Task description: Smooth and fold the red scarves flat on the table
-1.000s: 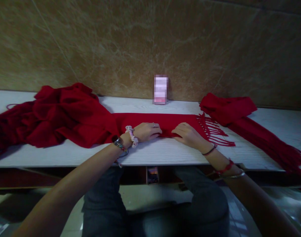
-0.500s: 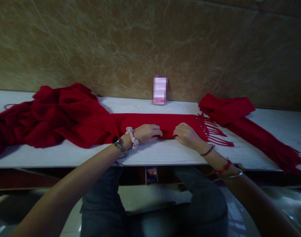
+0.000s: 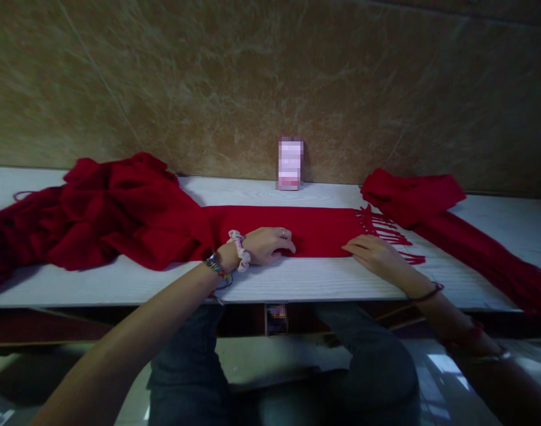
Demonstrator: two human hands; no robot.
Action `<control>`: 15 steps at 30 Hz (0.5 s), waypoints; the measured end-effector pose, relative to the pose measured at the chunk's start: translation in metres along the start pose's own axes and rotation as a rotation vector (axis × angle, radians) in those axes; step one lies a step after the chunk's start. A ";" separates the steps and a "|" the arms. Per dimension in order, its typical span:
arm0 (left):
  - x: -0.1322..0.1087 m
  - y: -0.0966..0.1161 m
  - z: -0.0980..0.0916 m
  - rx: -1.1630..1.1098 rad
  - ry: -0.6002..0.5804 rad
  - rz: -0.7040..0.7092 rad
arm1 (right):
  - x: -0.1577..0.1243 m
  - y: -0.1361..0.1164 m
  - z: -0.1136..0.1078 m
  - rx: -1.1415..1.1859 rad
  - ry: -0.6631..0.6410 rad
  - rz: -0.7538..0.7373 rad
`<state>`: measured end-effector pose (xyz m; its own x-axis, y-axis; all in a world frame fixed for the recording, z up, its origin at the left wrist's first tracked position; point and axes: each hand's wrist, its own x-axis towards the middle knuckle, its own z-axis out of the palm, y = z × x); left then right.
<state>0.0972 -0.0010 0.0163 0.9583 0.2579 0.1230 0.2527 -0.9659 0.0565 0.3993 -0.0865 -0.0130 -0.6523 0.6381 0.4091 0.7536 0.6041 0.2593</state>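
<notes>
A red scarf strip (image 3: 323, 228) lies flat across the white table, its fringe spread out at the right end. Its left end meets a crumpled heap of red cloth (image 3: 132, 207); whether they are one piece I cannot tell. My left hand (image 3: 270, 244) rests at the strip's near edge, its curled fingers closed on the cloth. Farther right, my right hand (image 3: 379, 257) pinches the same near edge close to the fringe, thumb and fingers together.
Another red fringed scarf (image 3: 465, 242), loosely folded, lies on the right of the white table (image 3: 288, 284). A blurred-out upright phone-like rectangle (image 3: 290, 164) leans against the brown marbled wall (image 3: 252, 77). My legs are below the table edge.
My right hand has slid right along the near edge to near the fringe. My left hand has stayed at about the same place on the strip.
</notes>
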 end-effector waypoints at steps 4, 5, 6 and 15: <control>0.000 0.002 -0.002 -0.026 -0.025 -0.004 | -0.024 0.014 -0.002 0.005 0.037 0.004; 0.001 0.002 -0.002 -0.029 -0.032 -0.007 | -0.026 0.015 -0.003 0.002 0.053 0.005; 0.001 0.002 -0.003 -0.029 -0.040 -0.009 | -0.026 0.015 -0.003 -0.007 0.066 0.010; 0.001 -0.001 0.001 -0.004 -0.011 -0.036 | -0.019 0.016 -0.001 -0.084 0.087 0.174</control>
<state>0.0984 0.0003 0.0151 0.9500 0.2921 0.1100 0.2865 -0.9559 0.0642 0.4233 -0.0896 -0.0152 -0.5048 0.6839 0.5267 0.8609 0.4440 0.2485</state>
